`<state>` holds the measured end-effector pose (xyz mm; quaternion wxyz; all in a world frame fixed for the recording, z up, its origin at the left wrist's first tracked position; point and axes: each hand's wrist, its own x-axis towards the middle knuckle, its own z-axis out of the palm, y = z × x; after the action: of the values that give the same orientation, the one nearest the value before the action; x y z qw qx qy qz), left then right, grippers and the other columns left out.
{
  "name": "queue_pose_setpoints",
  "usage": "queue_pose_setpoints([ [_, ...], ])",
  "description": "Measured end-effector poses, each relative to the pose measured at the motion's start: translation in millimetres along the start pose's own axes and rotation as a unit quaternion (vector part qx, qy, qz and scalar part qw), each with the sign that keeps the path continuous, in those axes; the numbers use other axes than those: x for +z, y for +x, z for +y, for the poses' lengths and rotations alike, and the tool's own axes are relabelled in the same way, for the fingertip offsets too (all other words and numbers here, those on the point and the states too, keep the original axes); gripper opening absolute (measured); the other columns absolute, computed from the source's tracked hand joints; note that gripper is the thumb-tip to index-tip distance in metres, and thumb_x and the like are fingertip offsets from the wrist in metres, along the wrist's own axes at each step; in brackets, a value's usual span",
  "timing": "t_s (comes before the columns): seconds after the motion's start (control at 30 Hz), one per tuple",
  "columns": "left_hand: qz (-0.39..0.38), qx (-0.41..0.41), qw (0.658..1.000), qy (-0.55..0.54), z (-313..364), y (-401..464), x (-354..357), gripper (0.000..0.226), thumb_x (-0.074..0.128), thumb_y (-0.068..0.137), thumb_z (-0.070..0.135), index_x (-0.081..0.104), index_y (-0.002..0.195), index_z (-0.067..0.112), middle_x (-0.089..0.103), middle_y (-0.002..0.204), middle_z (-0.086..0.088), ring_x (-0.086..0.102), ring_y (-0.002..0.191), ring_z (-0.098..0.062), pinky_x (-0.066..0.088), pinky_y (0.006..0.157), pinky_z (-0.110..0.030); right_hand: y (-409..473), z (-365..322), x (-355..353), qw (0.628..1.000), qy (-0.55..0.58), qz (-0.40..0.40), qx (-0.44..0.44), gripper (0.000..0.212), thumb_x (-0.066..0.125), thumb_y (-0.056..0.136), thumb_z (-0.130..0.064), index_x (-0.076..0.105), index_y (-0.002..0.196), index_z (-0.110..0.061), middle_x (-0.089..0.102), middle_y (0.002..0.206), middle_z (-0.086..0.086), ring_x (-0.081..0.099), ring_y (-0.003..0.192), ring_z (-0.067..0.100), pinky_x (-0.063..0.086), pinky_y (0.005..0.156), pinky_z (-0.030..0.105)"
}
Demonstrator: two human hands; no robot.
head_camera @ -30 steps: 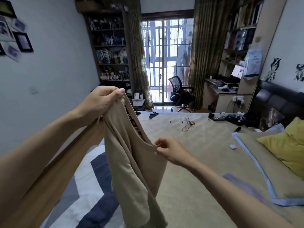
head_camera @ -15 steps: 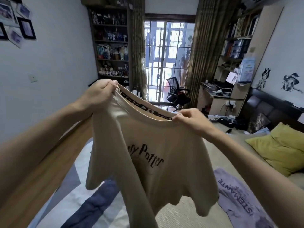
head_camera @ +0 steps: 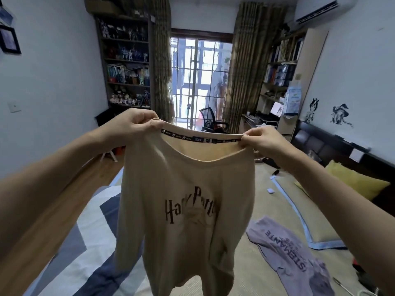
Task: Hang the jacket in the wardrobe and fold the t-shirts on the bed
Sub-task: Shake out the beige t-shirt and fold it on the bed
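The left hand (head_camera: 132,124) is the first grip: its fingers are pinched tight on the left shoulder end of the collar of the beige t-shirt (head_camera: 186,201). The right hand (head_camera: 263,138) is the second grip, thumb and fingers clamped on the other end of the same collar, so the neckline stretches taut between the 2 hands. A dark printed band runs along the inside of the neck. The shirt hangs open and full-length in the air at the centre of view, chest print reading "Harry Potter" facing the camera, sleeves drooping at both sides, hem dropping out of frame at 6 o'clock.

Below and behind it lies the bed (head_camera: 277,201), covered by a woven mat. At 4 o'clock from the held shirt a lilac t-shirt (head_camera: 286,248) lies crumpled flat on the mat, with dark lettering on it. At 7 o'clock a blue and white quilt (head_camera: 85,242) covers the bed's near left part. At 3 o'clock a yellow pillow (head_camera: 352,182) rests against the dark headboard (head_camera: 320,142). At 12 o'clock, beyond the collar, stand a barred glass door (head_camera: 198,82) and an office chair (head_camera: 210,119); a bookshelf (head_camera: 126,67) fills 11 o'clock
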<state>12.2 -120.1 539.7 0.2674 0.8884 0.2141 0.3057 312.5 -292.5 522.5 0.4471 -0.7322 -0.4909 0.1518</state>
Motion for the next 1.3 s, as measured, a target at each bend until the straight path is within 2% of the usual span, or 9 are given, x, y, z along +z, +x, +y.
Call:
queue_pose_setpoints([
  [0.23, 0.057, 0.004, 0.998, 0.003, -1, 6, 14, 0.029, 0.051, 0.105, 0.035, 0.063, 0.085, 0.016, 0.056, 0.081, -0.006, 0.049, 0.074, -0.012, 0.036, 0.068, -0.032, -12, 2, -30, 0.994, 0.049, -0.095, 0.03, 0.018, 0.066, 0.093, -0.003, 0.081, 0.094, -0.013, 0.079, 0.089, 0.009, 0.075, 0.077, 0.016, 0.062, 0.07, 0.026],
  [0.43, 0.096, -0.028, 0.994, -0.041, -2, 7, 25, 0.031, 0.05, 0.105, 0.033, 0.056, 0.076, 0.022, 0.046, 0.07, 0.005, 0.04, 0.061, -0.006, 0.03, 0.058, -0.026, -19, 10, -31, 0.987, 0.109, -0.117, 0.009, 0.021, 0.058, 0.097, 0.0, 0.077, 0.101, -0.009, 0.076, 0.085, 0.005, 0.072, 0.074, 0.011, 0.058, 0.067, 0.019],
  [0.57, 0.114, -0.02, 0.993, -0.027, -3, 4, 26, 0.03, 0.05, 0.105, 0.033, 0.058, 0.08, 0.019, 0.049, 0.071, 0.004, 0.043, 0.064, -0.009, 0.032, 0.06, -0.028, -22, 20, -31, 0.982, 0.147, -0.121, -0.018, 0.016, 0.059, 0.099, -0.015, 0.075, 0.099, -0.012, 0.068, 0.078, -0.002, 0.065, 0.071, 0.006, 0.056, 0.069, 0.019],
  [0.77, 0.116, -0.021, 0.993, 0.0, 2, 5, 41, 0.03, 0.046, 0.106, 0.033, 0.055, 0.083, 0.016, 0.047, 0.07, 0.005, 0.04, 0.057, -0.001, 0.032, 0.055, -0.019, -23, 27, -13, 0.991, 0.107, 0.028, -0.081, 0.03, 0.048, 0.107, -0.027, 0.067, 0.11, -0.004, 0.05, 0.076, 0.001, 0.044, 0.066, 0.006, 0.035, 0.06, 0.022],
  [0.9, 0.119, -0.011, 0.993, -0.005, 7, 7, 45, 0.028, 0.045, 0.107, 0.032, 0.052, 0.085, 0.016, 0.045, 0.067, 0.003, 0.038, 0.048, 0.0, 0.03, 0.046, -0.015, -25, 26, -12, 0.986, 0.047, 0.089, -0.13, 0.039, 0.045, 0.108, -0.028, 0.067, 0.106, 0.004, 0.048, 0.078, 0.004, 0.041, 0.066, 0.002, 0.032, 0.056, 0.015],
  [1.03, 0.093, 0.022, 0.995, -0.033, 19, -2, 41, 0.031, 0.049, 0.105, 0.033, 0.056, 0.085, 0.011, 0.048, 0.07, -0.002, 0.042, 0.054, -0.002, 0.034, 0.047, -0.015, -37, 21, -25, 0.989, 0.061, 0.041, -0.13, 0.057, 0.062, 0.094, -0.049, 0.066, 0.104, 0.007, 0.046, 0.076, 0.014, 0.046, 0.066, 0.008, 0.037, 0.061, 0.022],
  [1.1, 0.059, 0.028, 0.996, -0.063, 23, -10, 36, 0.04, 0.053, 0.102, 0.034, 0.059, 0.088, -0.002, 0.05, 0.073, -0.009, 0.045, 0.059, -0.006, 0.035, 0.048, -0.014, -50, 18, -34, 0.992, 0.047, -0.006, -0.115, 0.043, 0.076, 0.085, -0.048, 0.076, 0.109, -0.013, 0.062, 0.085, 0.022, 0.06, 0.076, 0.015, 0.05, 0.07, 0.028],
  [1.17, 0.002, 0.021, 0.994, -0.105, 26, -21, 32, 0.047, 0.058, 0.098, 0.04, 0.062, 0.092, -0.006, 0.053, 0.075, -0.011, 0.047, 0.064, -0.015, 0.037, 0.051, -0.017, -66, 18, -43, 0.992, 0.048, -0.044, -0.109, 0.029, 0.08, 0.083, -0.033, 0.078, 0.111, -0.023, 0.076, 0.093, 0.009, 0.069, 0.083, 0.012, 0.057, 0.073, 0.024],
  [1.3, -0.121, 0.008, 0.988, -0.098, 30, -48, 28, 0.031, 0.067, 0.088, 0.055, 0.078, 0.082, 0.027, 0.066, 0.072, 0.006, 0.062, 0.064, -0.007, 0.047, 0.055, -0.014, -95, 28, -49, 0.991, 0.047, -0.087, -0.088, 0.027, 0.078, 0.084, -0.027, 0.08, 0.111, -0.023, 0.078, 0.098, 0.009, 0.073, 0.089, 0.019, 0.062, 0.077, 0.027],
])
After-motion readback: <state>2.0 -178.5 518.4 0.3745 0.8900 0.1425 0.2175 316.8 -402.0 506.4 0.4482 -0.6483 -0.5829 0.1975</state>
